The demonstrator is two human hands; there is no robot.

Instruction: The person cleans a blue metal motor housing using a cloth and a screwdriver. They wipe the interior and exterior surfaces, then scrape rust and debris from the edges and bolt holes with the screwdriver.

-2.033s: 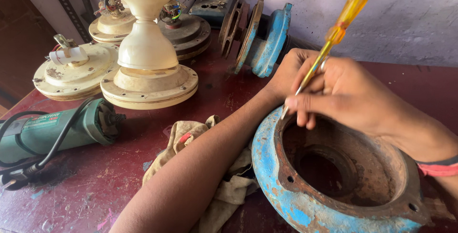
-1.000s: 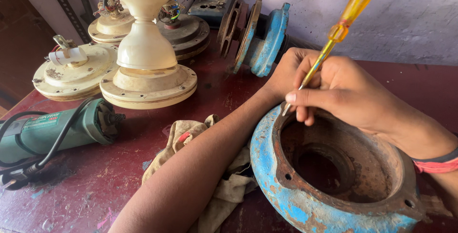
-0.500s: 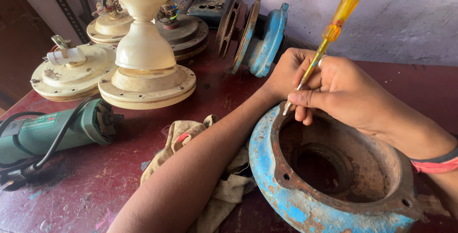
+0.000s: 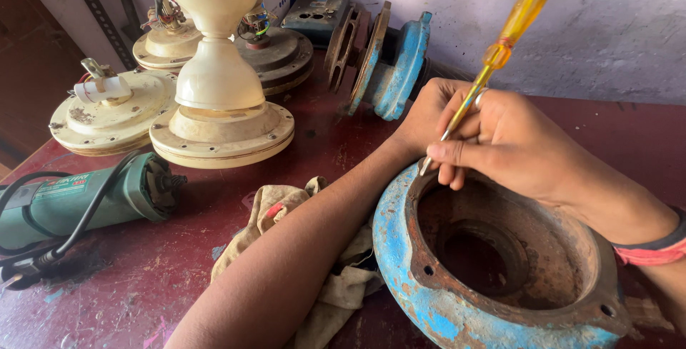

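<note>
Compared with two seconds ago, almost nothing is shifting: the screwdriver (image 4: 493,56) is leaning at much the same slant, and both my hands are staying bunched at the far-left rim of the blue housing (image 4: 400,263), my landmark.

My right hand (image 4: 514,142) is closing around the screwdriver's thin metal shaft, pinching it low down like a pen. The yellow see-through handle is rising up and away toward the back wall, so the tool's long axis is running from the upper right down to the lower left, with the tip meeting the housing's rusty inner lip on its far-left side. My left hand (image 4: 429,117) is lying just behind the right, mostly hidden by it; I cannot tell how far it is curling or whether it is gripping the rim or only resting there. Its forearm is crossing in front of the housing's left edge, over a crumpled rag (image 4: 286,213).

The housing is lying open side up, nearest to me, directly below the hands. Well to its left a green angle grinder (image 4: 78,202) is lying on the red table (image 4: 214,292); beyond it to the left, cream fan motors (image 4: 221,131) are standing.
</note>
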